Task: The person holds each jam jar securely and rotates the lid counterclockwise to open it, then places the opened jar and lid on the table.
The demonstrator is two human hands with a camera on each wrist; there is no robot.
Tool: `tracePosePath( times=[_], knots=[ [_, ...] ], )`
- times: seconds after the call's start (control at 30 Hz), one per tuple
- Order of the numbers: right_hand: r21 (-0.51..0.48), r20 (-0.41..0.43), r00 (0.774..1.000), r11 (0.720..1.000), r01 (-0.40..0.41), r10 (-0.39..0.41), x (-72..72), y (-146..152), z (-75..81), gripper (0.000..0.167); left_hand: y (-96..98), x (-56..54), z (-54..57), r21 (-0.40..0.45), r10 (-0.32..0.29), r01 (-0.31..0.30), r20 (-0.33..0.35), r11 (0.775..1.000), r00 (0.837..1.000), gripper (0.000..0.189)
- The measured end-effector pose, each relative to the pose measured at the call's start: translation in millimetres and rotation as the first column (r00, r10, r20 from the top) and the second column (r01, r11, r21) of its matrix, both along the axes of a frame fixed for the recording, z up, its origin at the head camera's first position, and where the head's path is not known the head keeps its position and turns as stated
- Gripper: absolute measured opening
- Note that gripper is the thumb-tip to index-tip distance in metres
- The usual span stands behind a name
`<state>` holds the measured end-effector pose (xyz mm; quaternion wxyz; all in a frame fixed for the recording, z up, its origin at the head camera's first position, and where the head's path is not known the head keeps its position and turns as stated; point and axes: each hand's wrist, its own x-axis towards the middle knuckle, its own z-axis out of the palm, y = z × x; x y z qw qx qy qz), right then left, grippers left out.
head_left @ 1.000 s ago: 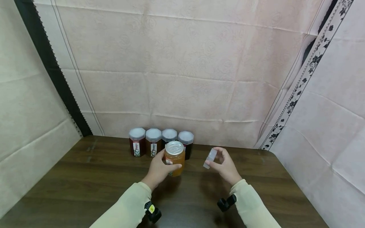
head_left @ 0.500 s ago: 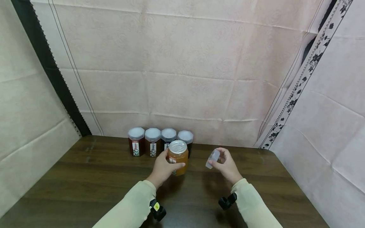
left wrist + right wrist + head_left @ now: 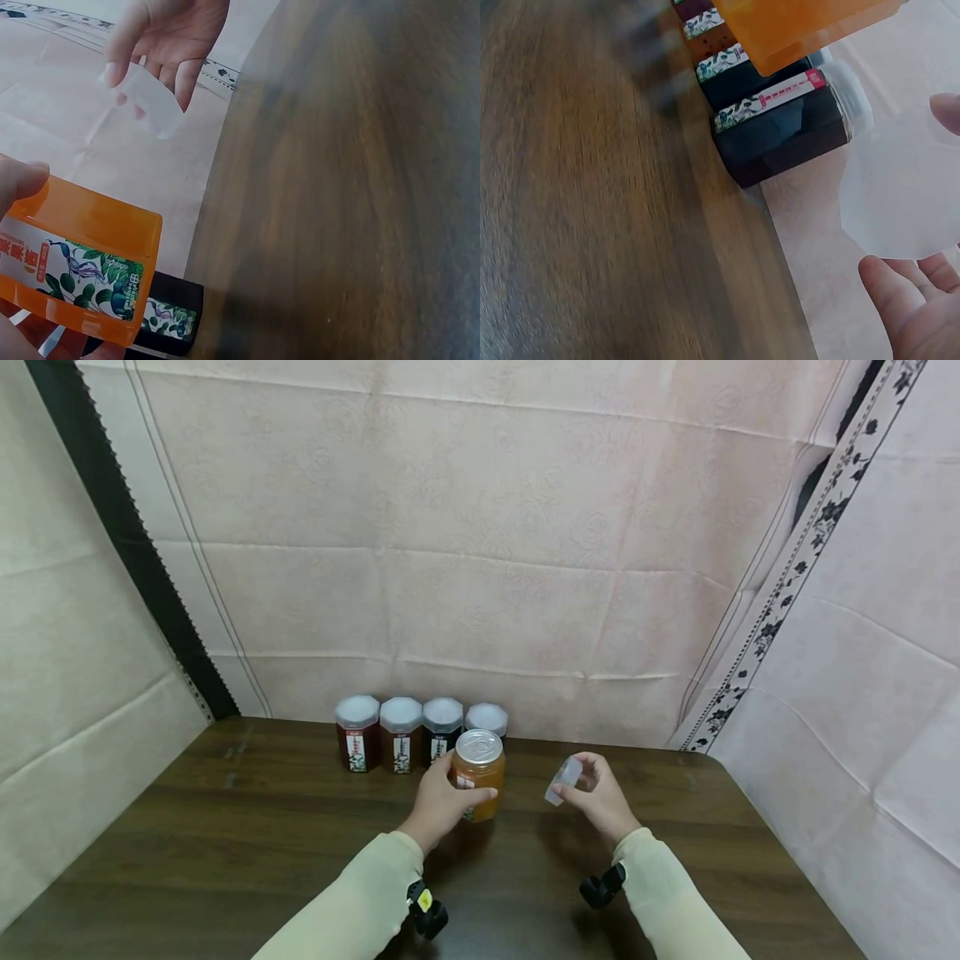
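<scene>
My left hand grips an orange jam jar round its side, above the table. The jar's top is a silver metal lid, and a leafy printed label faces the left wrist camera. To the right, my right hand pinches a translucent white plastic cap between thumb and fingers, tilted on edge. In the right wrist view the cap is many-sided, with fingertips at its edges. Cap and jar are apart.
Several dark jars with white caps stand in a row at the table's back edge, among them a red-brown jar and a black jar at the right end. Patterned cloth hangs behind the wooden table.
My left hand has carried the orange jar to the right, in front of the rightmost jar. The right hand has shifted slightly right and turned the cap a little.
</scene>
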<state>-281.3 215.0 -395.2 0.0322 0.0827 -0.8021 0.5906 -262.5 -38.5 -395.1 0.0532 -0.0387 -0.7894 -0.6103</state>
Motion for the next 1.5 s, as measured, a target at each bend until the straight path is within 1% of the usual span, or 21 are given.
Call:
tracePosePath(
  times=[0.17, 0.23, 0.43, 0.53, 0.67, 0.77, 0.9, 0.97, 1.23, 1.33, 1.43, 1.5],
  knots=[
    [0.016, -0.052, 0.999, 1.000, 0.008, -0.007, -2.6, 4.6, -6.4, 0.058, 5.2, -0.6, -1.9, 0.013, -0.001, 0.001, 0.006, 1.000, 1.000, 0.077],
    [0.016, -0.055, 0.998, 1.000, 0.018, -0.017, -3.2, 5.9, -8.0, 0.059, 7.2, -1.0, -3.2, 0.020, -0.005, 0.005, 0.003, 1.000, 1.000, 0.076],
    [0.002, 0.029, 0.998, 0.999, 0.049, -0.049, -5.9, 11.4, -7.2, 0.059, 14.9, -5.7, -7.3, 0.011, -0.022, 0.022, -0.030, 1.000, 0.999, 0.072],
    [0.000, 0.057, 0.997, 0.998, 0.055, -0.055, -8.8, 14.0, -6.9, 0.058, 18.9, -8.9, -8.6, 0.008, -0.026, 0.026, -0.044, 1.000, 0.999, 0.071],
    [-0.004, 0.071, 0.995, 0.998, 0.064, -0.063, -11.2, 17.0, -6.1, 0.058, 25.2, -12.3, -8.3, 0.002, -0.037, 0.037, -0.084, 0.999, 0.996, 0.069],
    [-0.004, 0.072, 0.995, 0.998, 0.069, -0.069, -12.7, 19.5, -6.4, 0.058, 30.9, -13.8, -7.7, -0.015, -0.033, 0.032, -0.102, 0.999, 0.994, 0.069],
    [-0.004, 0.070, 0.995, 0.997, 0.073, -0.072, -14.9, 22.2, -7.4, 0.058, 37.9, -15.3, -8.5, -0.033, -0.021, 0.018, -0.104, 0.999, 0.994, 0.069],
    [-0.006, 0.072, 0.995, 0.997, 0.072, -0.072, -15.4, 23.0, -7.2, 0.058, 40.6, -16.1, -9.2, -0.024, -0.022, 0.020, -0.099, 1.000, 0.995, 0.068],
    [0.035, 0.072, 0.994, 0.996, 0.081, -0.083, -17.4, 27.7, -8.2, 0.058, 50.9, -18.7, -11.9, -0.029, 0.001, -0.003, -0.079, 1.000, 0.997, 0.069],
    [0.059, 0.077, 0.993, 0.995, 0.085, -0.090, -19.8, 30.2, -9.4, 0.060, 54.3, -20.8, -12.4, -0.022, 0.002, -0.004, -0.077, 1.000, 0.997, 0.070],
    [0.062, 0.077, 0.993, 0.994, 0.086, -0.090, -21.6, 31.9, -9.6, 0.062, 57.1, -23.3, -13.6, -0.020, 0.003, -0.005, -0.077, 1.000, 0.997, 0.072],
    [0.064, 0.070, 0.994, 0.994, 0.084, -0.088, -22.2, 33.0, -10.1, 0.062, 59.0, -24.6, -14.6, -0.022, 0.003, -0.005, -0.088, 1.000, 0.996, 0.073]
  ],
)
